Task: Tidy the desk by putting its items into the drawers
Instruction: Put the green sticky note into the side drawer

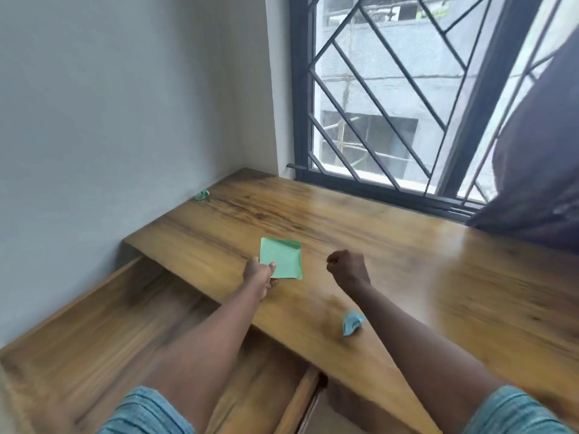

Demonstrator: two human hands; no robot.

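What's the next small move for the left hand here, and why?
Probably swing the left hand back and left, then release the green paper into the open drawer. Its grip already pinches the sheet's corner above the desk, and the drawer sits pulled out just below. Crumpled scraps remain for later.

Two bare forearms run up from the bottom edge, uncovered from above the elbow down to the wrists. The left hand at about 11 o'clock and the right hand at about 1 o'clock wear no rings, watch or gloves. Short sleeves show at 7 and 5 o'clock: blue-teal fabric with fine darker horizontal stripes, loosely cut.
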